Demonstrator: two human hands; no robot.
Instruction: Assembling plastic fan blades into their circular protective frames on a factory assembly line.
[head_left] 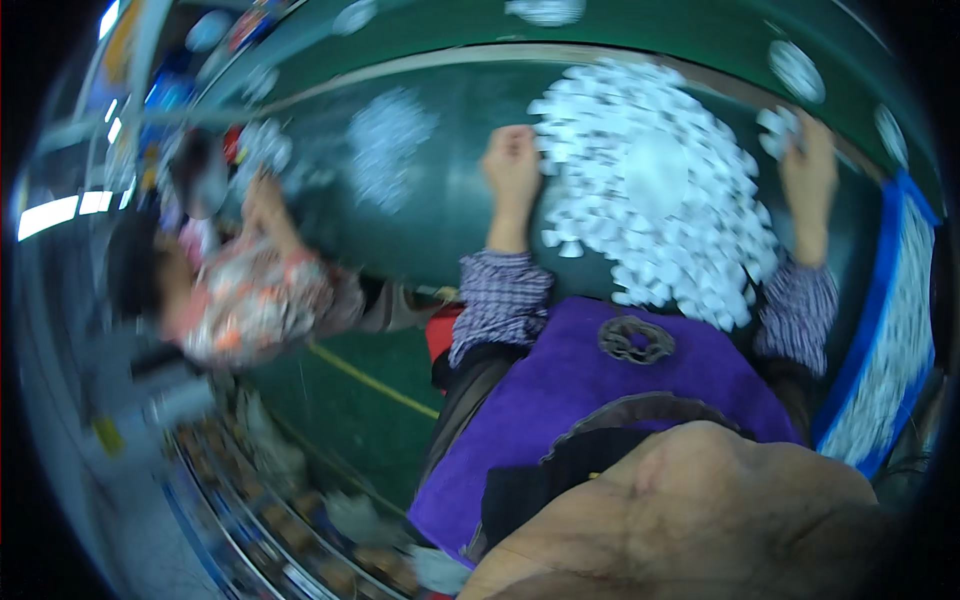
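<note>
A broad pile of small white pieces [690, 240], perhaps plastic parts, lies spread on the green work surface [450, 220] in front of me. My left hand [512, 160] rests at the pile's left edge with its fingers curled in; whatever is in them is hidden. Beyond the pile's right side, my right hand [810, 165] pinches a white piece [776, 132], or a few together; blur hides how many. A pale round patch [655, 175] shows amid the pile, and I cannot tell what it is.
On the right stands a blue-edged bin [880, 330] full of white pieces. A fainter heap of pale pieces [390, 145] lies farther left. Another person [250, 290] works there, hands [265, 205] by more pieces. Several white round things [797, 70] line the far green strip.
</note>
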